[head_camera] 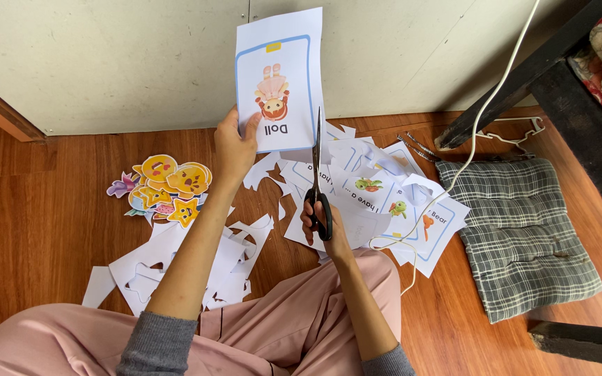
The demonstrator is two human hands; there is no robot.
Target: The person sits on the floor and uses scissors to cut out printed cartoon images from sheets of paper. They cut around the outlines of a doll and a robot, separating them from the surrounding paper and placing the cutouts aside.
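My left hand (233, 145) holds up a white paper card (280, 76) by its lower left corner. The card has a blue rounded border and a cartoon doll picture, seen upside down. My right hand (325, 226) grips black-handled scissors (318, 174), blades pointing up and meeting the card's lower right edge. Both arms reach out over my pink-trousered knees.
Yellow star and face cut-outs (165, 186) lie at the left on the wooden floor. White paper scraps (175, 268) sit near my knee. More printed sheets (391, 202) pile at centre right. A checked cushion (517, 237), white cable (485, 104) and dark furniture legs (524, 69) are at right.
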